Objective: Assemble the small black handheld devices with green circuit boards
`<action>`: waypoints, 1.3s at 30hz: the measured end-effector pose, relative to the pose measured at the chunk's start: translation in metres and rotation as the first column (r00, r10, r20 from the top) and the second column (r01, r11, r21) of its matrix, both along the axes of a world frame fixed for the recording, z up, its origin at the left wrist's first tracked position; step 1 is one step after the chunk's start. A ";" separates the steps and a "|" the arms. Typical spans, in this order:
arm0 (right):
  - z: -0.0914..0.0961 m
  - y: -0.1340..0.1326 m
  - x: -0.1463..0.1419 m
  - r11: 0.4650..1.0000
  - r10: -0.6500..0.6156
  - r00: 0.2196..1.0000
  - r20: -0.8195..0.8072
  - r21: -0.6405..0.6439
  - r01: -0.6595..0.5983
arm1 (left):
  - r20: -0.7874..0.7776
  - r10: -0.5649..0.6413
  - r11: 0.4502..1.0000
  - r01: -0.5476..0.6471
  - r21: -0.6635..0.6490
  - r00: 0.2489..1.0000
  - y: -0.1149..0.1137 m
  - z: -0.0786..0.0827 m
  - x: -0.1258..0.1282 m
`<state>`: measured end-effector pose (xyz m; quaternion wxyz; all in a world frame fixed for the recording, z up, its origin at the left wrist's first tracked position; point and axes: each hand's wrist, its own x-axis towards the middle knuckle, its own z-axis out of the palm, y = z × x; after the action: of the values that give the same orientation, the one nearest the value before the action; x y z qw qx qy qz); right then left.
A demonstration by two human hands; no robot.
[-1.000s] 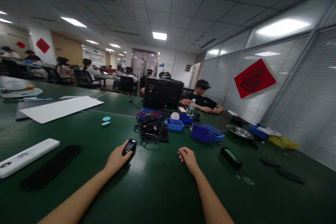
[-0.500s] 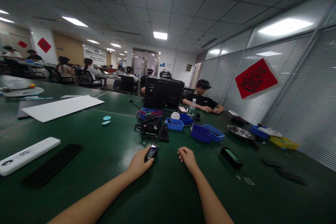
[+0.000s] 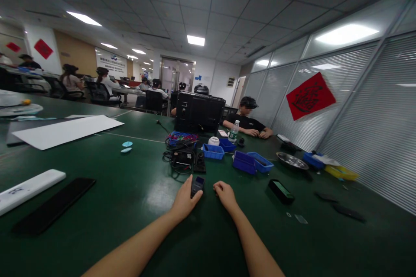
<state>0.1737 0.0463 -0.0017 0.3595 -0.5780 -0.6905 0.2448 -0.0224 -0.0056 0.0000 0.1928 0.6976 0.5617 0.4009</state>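
My left hand (image 3: 184, 200) is closed round a small black handheld device with a screen (image 3: 198, 185), thumb on its near side and fingers along its left edge. The device is tilted up a little over the green table (image 3: 139, 233). Just to the right, my right hand (image 3: 225, 194) rests low over the table with its fingers curled in. Whether anything is inside those fingers is hidden. Beyond the device lie a black power adapter (image 3: 182, 158) with tangled cables and a black part with round knobs (image 3: 199, 163).
Blue bins (image 3: 212, 151), a ball (image 3: 213, 140), a water bottle (image 3: 233, 131) and a black monitor (image 3: 199, 112) stand ahead. A black box (image 3: 281, 191) and a metal pan (image 3: 292, 161) lie right, a white bar (image 3: 29, 190) and black strip (image 3: 53, 205) left. Another person (image 3: 247, 119) sits opposite.
My left hand has moved right with the device, closer to my right hand, and the device's screen is turned and now looks darker. The whole view has shifted slightly.
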 end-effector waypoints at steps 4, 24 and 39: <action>0.008 -0.009 -0.007 1.000 0.002 0.998 0.065 0.004 -0.003 | 0.047 -0.057 0.998 0.058 -0.015 0.997 0.003 0.000 -0.005; 0.025 -0.046 -0.048 0.990 -0.139 0.875 0.464 0.078 0.116 | 0.091 -0.238 0.964 0.247 -0.099 0.967 0.004 0.003 -0.009; 0.043 -0.017 0.066 0.840 -0.421 0.738 0.527 -0.079 0.536 | 0.064 -0.277 0.950 0.284 -0.133 0.959 -0.002 0.008 -0.015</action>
<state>0.2392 0.0294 0.0416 0.1556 -0.8162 -0.5526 0.0654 -0.0370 -0.0072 0.0078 0.3091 0.7458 0.4792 0.3445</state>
